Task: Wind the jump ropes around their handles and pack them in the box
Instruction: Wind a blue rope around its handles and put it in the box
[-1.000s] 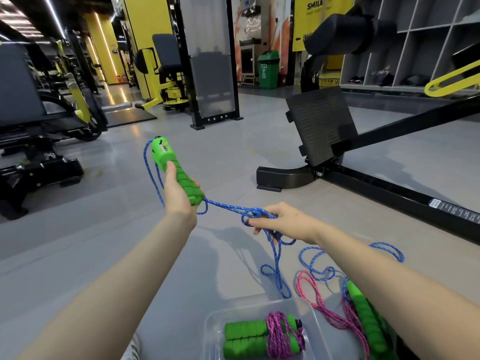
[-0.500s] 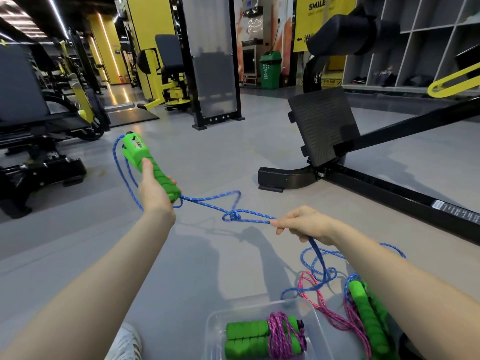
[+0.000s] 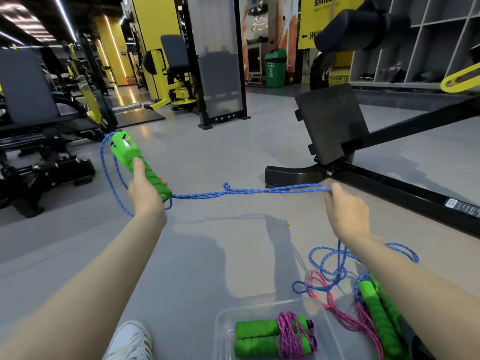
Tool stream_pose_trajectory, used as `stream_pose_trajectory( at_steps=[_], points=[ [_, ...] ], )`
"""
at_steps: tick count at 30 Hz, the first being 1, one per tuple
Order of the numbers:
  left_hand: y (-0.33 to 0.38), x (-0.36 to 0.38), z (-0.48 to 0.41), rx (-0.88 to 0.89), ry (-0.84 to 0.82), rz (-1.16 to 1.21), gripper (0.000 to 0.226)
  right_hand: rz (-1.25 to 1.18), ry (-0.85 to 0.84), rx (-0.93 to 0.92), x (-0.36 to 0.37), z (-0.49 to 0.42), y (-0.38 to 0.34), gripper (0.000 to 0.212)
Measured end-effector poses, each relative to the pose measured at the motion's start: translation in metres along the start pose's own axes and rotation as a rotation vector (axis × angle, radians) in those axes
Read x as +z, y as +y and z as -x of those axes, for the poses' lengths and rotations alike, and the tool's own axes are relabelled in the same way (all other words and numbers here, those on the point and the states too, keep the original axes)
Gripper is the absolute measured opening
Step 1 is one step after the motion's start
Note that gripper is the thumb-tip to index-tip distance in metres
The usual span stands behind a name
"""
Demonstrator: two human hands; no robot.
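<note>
My left hand grips a green jump-rope handle held upright over the floor. A blue rope runs from it, doubled and taut with a small knot-like loop, to my right hand, which pinches its far bend. More blue rope lies in loose coils on the floor under my right arm. Beside them lie other green handles and a loose pink rope. A clear plastic box at the bottom holds two green handles wound with pink rope.
A black gym machine frame with a footplate stands on the right, close behind my right hand. A black bench machine sits at the left. My white shoe is at the bottom edge. Grey floor lies between.
My hands have moved apart: the right hand swung right, pulling the blue rope into a straight, taut doubled line. The left hand holds the handle as before.
</note>
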State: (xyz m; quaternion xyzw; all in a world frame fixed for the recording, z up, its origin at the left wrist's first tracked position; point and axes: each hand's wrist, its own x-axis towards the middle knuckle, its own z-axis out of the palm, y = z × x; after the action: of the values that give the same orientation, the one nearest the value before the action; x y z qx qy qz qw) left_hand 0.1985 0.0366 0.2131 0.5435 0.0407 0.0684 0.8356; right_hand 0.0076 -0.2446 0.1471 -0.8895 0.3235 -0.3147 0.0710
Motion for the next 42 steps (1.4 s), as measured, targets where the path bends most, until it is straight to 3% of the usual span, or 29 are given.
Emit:
stream_pose_trajectory(
  at_steps=[4, 6, 7, 8, 10, 12, 13, 16, 18, 22, 25, 27, 29, 32, 35, 37, 39, 42],
  points=[
    [-0.006, 0.003, 0.002, 0.021, -0.035, -0.050, 0.043, -0.381, 0.287, 0.047, -0.030, -0.028, -0.016, 0.021],
    [-0.008, 0.006, 0.007, 0.005, -0.053, -0.037, 0.041, -0.214, 0.281, -0.019, -0.031, -0.030, -0.009, 0.022],
    [-0.008, 0.009, 0.012, -0.024, -0.061, -0.011, 0.039, 0.006, 0.177, -0.081, -0.026, -0.027, 0.000, 0.029],
    [-0.006, 0.012, 0.018, -0.064, -0.076, 0.033, 0.037, 0.270, -0.041, -0.148, -0.019, -0.023, 0.012, 0.036],
    [-0.004, 0.019, 0.031, -0.138, -0.142, 0.120, 0.035, 0.673, -0.672, -0.186, -0.010, -0.008, 0.024, 0.053],
    [-0.003, 0.028, 0.044, -0.176, -0.238, 0.139, 0.035, 0.587, -1.144, -0.139, -0.008, 0.004, 0.019, 0.074],
    [-0.003, 0.033, 0.051, -0.191, -0.292, 0.132, 0.035, 0.384, -1.228, -0.119, -0.009, 0.006, 0.010, 0.077],
    [-0.006, 0.049, 0.075, -0.239, -0.415, 0.122, 0.034, -0.272, -1.075, -0.114, -0.008, 0.006, -0.028, 0.067],
    [-0.006, 0.059, 0.088, -0.265, -0.467, 0.135, 0.035, -0.532, -1.041, -0.148, -0.012, 0.010, -0.056, 0.066],
    [-0.007, 0.067, 0.100, -0.303, -0.534, 0.154, 0.043, -0.779, -1.081, -0.193, -0.011, 0.025, -0.091, 0.055],
    [-0.006, 0.067, 0.099, -0.266, -0.502, 0.141, 0.037, -0.957, -1.100, -0.151, -0.013, 0.027, -0.096, 0.018],
    [-0.004, 0.063, 0.094, -0.227, -0.458, 0.128, 0.036, -1.072, -1.206, -0.073, -0.015, 0.026, -0.093, 0.035],
    [-0.002, 0.057, 0.086, -0.204, -0.409, 0.114, 0.034, -1.088, -1.356, -0.020, -0.021, 0.022, -0.086, 0.033],
    [-0.002, 0.050, 0.076, -0.198, -0.351, 0.119, 0.033, -0.918, -1.479, -0.050, -0.024, 0.019, -0.077, 0.026],
    [-0.001, 0.052, 0.075, -0.247, -0.340, 0.201, 0.037, -0.776, -1.509, -0.035, -0.017, 0.030, -0.082, 0.046],
    [0.003, 0.057, 0.077, -0.276, -0.356, 0.255, 0.040, -0.788, -1.513, -0.091, -0.012, 0.038, -0.094, 0.036],
    [0.006, 0.061, 0.079, -0.244, -0.387, 0.240, 0.039, -0.850, -1.490, -0.149, -0.008, 0.043, -0.102, 0.010],
    [0.008, 0.059, 0.075, -0.171, -0.362, 0.161, 0.035, -0.740, -1.199, -0.156, -0.001, 0.042, -0.100, 0.031]
  ],
)
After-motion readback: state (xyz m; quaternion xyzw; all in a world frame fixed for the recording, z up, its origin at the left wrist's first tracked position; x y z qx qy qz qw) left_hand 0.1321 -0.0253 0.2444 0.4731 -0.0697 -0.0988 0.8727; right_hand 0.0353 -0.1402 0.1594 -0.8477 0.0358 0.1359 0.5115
